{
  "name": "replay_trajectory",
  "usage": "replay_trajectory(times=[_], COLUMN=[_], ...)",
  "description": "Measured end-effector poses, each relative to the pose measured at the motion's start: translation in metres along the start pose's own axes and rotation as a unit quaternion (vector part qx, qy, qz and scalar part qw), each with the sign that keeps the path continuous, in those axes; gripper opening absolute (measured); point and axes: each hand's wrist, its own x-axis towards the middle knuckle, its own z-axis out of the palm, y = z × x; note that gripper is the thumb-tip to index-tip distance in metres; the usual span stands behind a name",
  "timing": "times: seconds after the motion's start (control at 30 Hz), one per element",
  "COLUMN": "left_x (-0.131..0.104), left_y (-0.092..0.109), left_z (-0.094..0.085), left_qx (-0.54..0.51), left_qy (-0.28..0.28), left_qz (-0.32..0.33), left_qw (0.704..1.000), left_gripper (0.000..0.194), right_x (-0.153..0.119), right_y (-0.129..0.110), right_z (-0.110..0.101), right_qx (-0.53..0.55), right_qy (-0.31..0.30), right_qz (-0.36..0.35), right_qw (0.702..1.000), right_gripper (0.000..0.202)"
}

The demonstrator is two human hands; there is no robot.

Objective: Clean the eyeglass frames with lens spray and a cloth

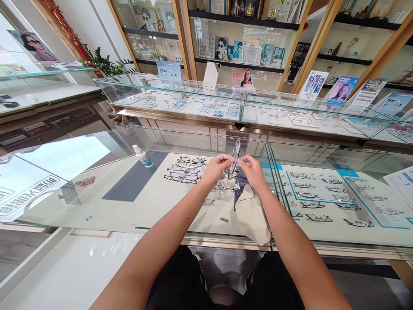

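Note:
A pair of glasses [236, 150] is held up on edge above the glass counter, between my two hands. My left hand [220, 167] pinches it from the left with thumb and finger. From the other side my right hand [251, 168] pinches it too, fingertips close to those of the left. Just below my right wrist a beige cloth [252, 215] lies crumpled on the counter. Several dark-framed glasses [183, 169] are lined up left of my left hand. A small gold-coloured tube [224, 220] lies near the counter's front edge.
A white spray bottle [143, 156] stands on the left of the counter by a dark grey mat [129, 183]. To the right, several frames [319, 218] sit inside the glass case. Behind are another display case [193, 118] and tall shelves [240, 64].

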Motion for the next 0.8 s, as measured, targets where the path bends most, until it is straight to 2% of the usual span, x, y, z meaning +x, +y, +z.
replay_trajectory(times=[0.13, 0.6, 0.8], left_x=[-0.0006, -0.0067, -0.0076], left_y=[0.0003, 0.0058, 0.0057], left_z=[0.0002, 0.0049, 0.0052], left_qx=[-0.013, -0.006, -0.004], left_qy=[-0.005, -0.043, -0.053], left_qz=[0.003, 0.014, 0.007], left_qw=[1.0, 0.999, 0.999], left_gripper=[0.041, 0.044, 0.04], right_x=[-0.0014, 0.0045, 0.005], right_y=[-0.0022, 0.0027, 0.0017], right_z=[-0.0013, -0.0026, -0.0019], right_qx=[0.014, 0.127, 0.132], right_qy=[0.003, -0.027, -0.011], right_qz=[0.002, 0.063, 0.051], right_qw=[1.0, 0.989, 0.99], right_gripper=[0.029, 0.028, 0.024])
